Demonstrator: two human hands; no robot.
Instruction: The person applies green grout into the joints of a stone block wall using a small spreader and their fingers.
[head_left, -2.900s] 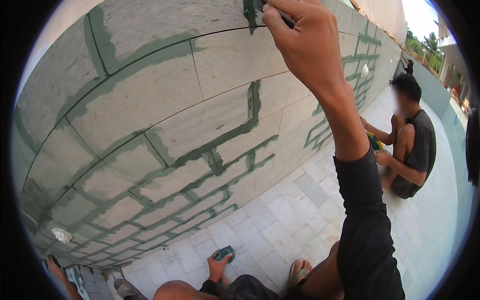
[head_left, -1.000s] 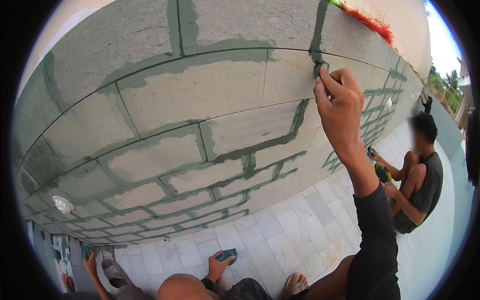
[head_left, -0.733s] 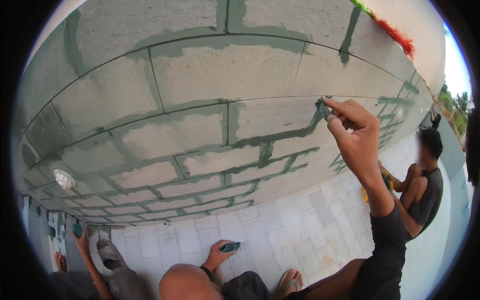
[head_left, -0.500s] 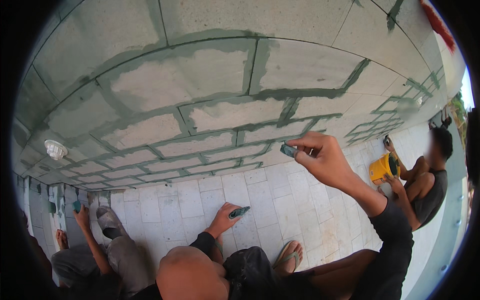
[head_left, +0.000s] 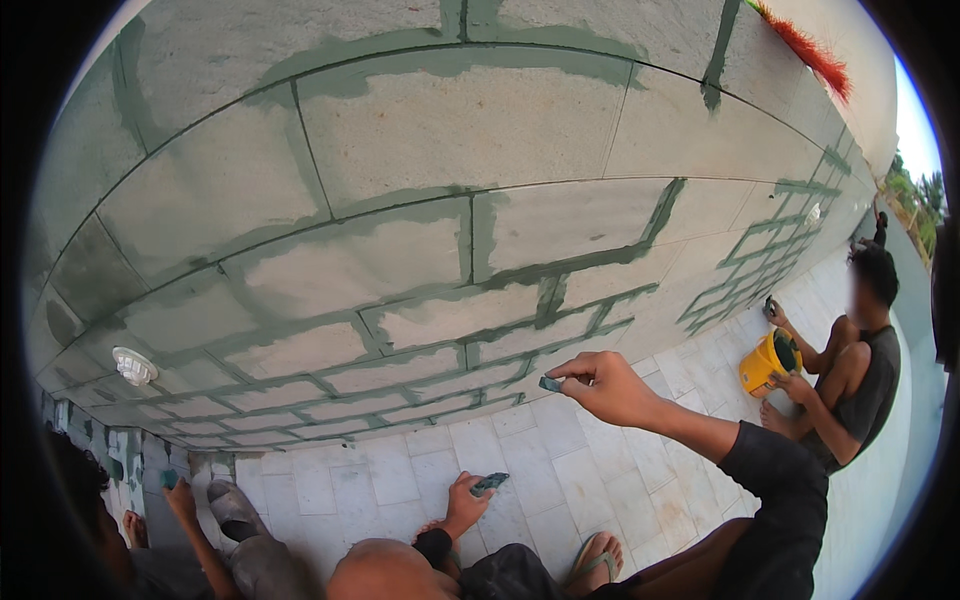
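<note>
head view: a flat dark-green chip [head_left: 550, 384] is pinched mid-frame by the right hand [head_left: 607, 388], a dark-green lump [head_left: 491, 484] gripped lower-centre by the left hand [head_left: 463, 503]; on the pale block wall [head_left: 450, 115], joints [head_left: 484, 238] are green-coated at left, some bare mid-right.

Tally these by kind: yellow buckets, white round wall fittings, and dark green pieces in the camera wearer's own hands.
Yellow bucket: 1
White round wall fittings: 2
Dark green pieces, one each in left hand and right hand: 2
Total: 5
</note>
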